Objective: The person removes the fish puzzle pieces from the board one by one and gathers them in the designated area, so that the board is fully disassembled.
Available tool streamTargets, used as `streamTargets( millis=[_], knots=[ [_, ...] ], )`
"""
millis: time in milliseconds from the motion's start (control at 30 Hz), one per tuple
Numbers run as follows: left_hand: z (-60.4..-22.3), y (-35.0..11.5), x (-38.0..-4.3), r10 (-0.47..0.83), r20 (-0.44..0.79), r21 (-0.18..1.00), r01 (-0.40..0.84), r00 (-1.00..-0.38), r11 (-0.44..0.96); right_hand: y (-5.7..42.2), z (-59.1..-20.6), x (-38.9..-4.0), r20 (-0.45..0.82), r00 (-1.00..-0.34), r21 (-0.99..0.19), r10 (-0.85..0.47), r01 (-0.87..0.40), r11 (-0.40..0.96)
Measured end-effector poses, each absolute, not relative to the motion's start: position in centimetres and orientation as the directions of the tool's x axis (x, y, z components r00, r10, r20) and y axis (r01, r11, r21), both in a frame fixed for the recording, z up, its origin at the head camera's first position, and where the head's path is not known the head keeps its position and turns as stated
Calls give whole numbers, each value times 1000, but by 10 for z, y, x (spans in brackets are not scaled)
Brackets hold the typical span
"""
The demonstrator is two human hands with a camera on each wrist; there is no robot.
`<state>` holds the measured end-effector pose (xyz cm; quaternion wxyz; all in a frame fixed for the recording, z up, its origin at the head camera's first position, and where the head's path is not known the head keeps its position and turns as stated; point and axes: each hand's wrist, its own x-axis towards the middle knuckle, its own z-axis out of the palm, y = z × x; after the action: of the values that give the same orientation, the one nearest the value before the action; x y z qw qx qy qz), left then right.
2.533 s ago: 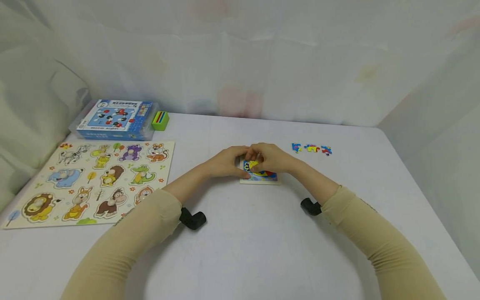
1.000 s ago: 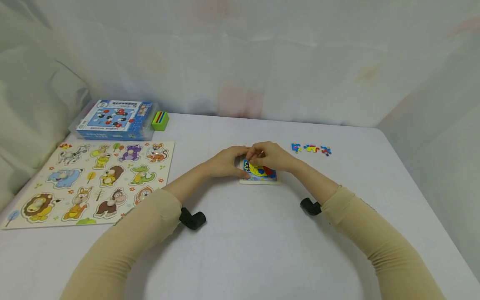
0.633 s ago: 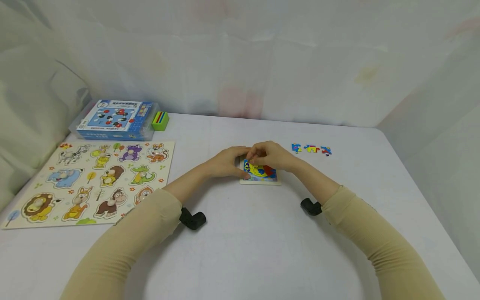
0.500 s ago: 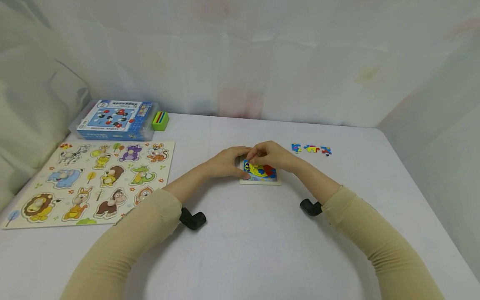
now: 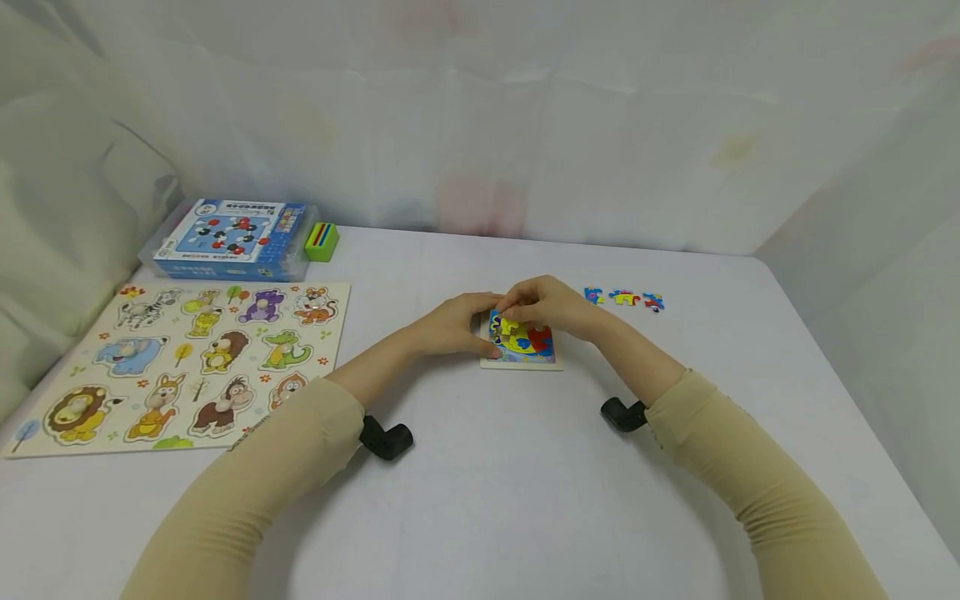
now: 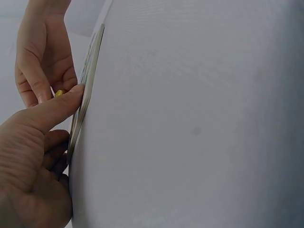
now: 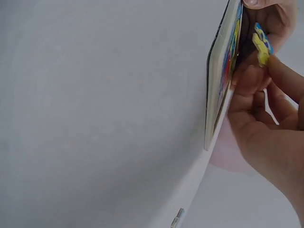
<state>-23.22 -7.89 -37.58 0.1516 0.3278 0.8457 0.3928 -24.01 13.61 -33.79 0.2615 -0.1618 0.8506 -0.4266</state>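
A small square jigsaw board (image 5: 536, 364) with a blue, yellow and red picture lies mid-table. My left hand (image 5: 450, 325) grips its left side; in the left wrist view the thumb (image 6: 71, 97) rests on the near edge, with the other fingers around the far side. Above the board, my right hand (image 5: 551, 307) pinches a yellow and blue jigsaw piece (image 7: 261, 47) between thumb and fingertip. That piece is tilted and raised off the board in the right wrist view. Three loose jigsaw pieces (image 5: 624, 297) lie in a row to the right, beyond the right hand.
At the left lies a large animal peg puzzle board (image 5: 180, 362). Behind it stand a blue molecule-model box (image 5: 225, 237) on a clear case and a small green block (image 5: 322, 242) with coloured stripes. White cloth (image 5: 480, 125) hangs behind the table.
My right hand has risen slightly away from the board, and the yellow and blue jigsaw piece has come up with it. My left hand has stayed in place on the board.
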Motion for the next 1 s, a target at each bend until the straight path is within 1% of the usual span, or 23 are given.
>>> streamTargets(
  millis=[233, 367, 567, 800, 1000],
  knots=[
    [-377, -77, -233, 667, -7, 771, 421, -745, 478, 145, -329, -244, -286, -817, -835, -500, -44, 548],
    [-375, -77, -232, 658, -20, 753, 422, -753, 505, 155, -327, -248, -272, -826, -841, -494, -45, 539],
    [-373, -77, -230, 635, -60, 722, 405, -770, 560, 171, -319, -252, -266, -850, -811, -455, -57, 582],
    [-373, -77, -230, 624, -73, 723, 389, -778, 571, 192, -310, -253, -290, -870, -774, -399, -32, 633],
    [-375, -77, -231, 620, -79, 717, 388, -781, 579, 212, -311, -254, -293, -884, -769, -363, -7, 639]
  ],
)
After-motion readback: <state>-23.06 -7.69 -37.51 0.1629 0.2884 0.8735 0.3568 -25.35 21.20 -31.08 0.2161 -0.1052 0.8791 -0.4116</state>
